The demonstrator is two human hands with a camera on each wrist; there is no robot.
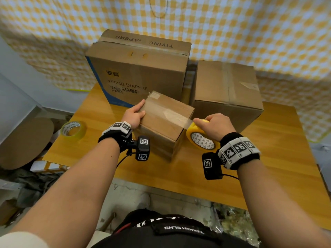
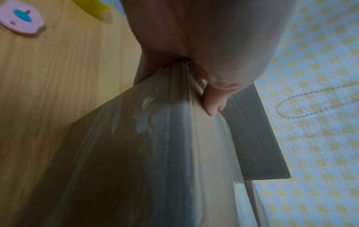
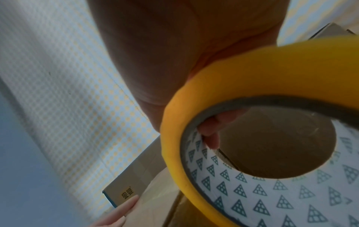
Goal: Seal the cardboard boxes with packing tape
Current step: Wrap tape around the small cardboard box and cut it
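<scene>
A small cardboard box (image 1: 161, 120) sits in the middle of the wooden table (image 1: 268, 167). My left hand (image 1: 135, 113) grips its left top edge, thumb on top and fingers down the side; the left wrist view shows the thumb (image 2: 213, 101) pressing on the box (image 2: 155, 153). My right hand (image 1: 213, 126) holds a yellow tape roll (image 1: 202, 138) off the box's right corner. A clear strip of tape (image 1: 177, 117) runs from the roll across the box top. In the right wrist view a finger hooks inside the tape roll (image 3: 262, 176).
A large diaper box (image 1: 139, 68) stands behind the small one, and a plain carton (image 1: 227, 93) stands at the back right. A second tape roll (image 1: 73, 130) lies at the table's left edge. A pink round gadget (image 2: 21, 18) lies on the table.
</scene>
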